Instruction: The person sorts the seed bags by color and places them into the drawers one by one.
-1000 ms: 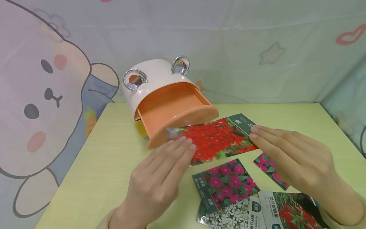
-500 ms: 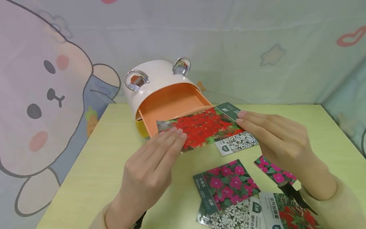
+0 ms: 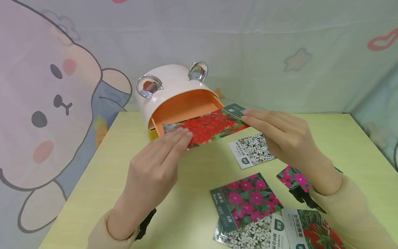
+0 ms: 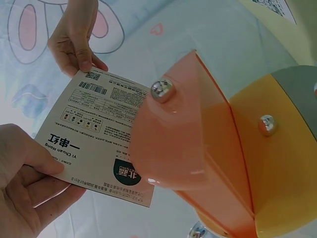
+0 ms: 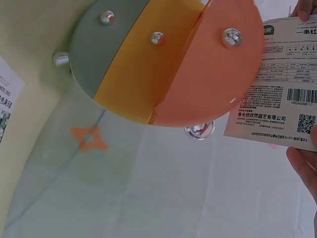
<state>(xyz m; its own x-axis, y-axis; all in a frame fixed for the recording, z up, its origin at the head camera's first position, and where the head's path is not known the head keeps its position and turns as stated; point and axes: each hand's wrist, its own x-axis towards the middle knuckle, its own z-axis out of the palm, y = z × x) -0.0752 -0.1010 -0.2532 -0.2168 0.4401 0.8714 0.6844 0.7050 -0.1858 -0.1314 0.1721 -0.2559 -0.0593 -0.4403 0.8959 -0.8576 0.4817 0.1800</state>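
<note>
Head view, clock directions: Yi Chuan Hong seed packet point(image 3: 206, 128), red flowers up, held over the front of the pulled-out orange drawer point(image 3: 188, 105), 5 o'clock from the white cabinet shell point(image 3: 174, 77). Left hand point(image 3: 155, 164) pinches packet's 8 o'clock edge; right hand point(image 3: 284, 138), its 2 o'clock end. White-flower packet point(image 3: 252, 150) lies at 4 o'clock.

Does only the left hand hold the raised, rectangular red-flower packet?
No, the right hand also holds the red-flower packet, by its dark green end.

In the head view, the red-flower packet point(image 3: 206, 127) between the left hand point(image 3: 153, 167) and right hand point(image 3: 281, 136) hides the front of the orange drawer point(image 3: 186, 106); below them, the bottom edge crops a white-flower packet point(image 3: 253, 233).
</note>
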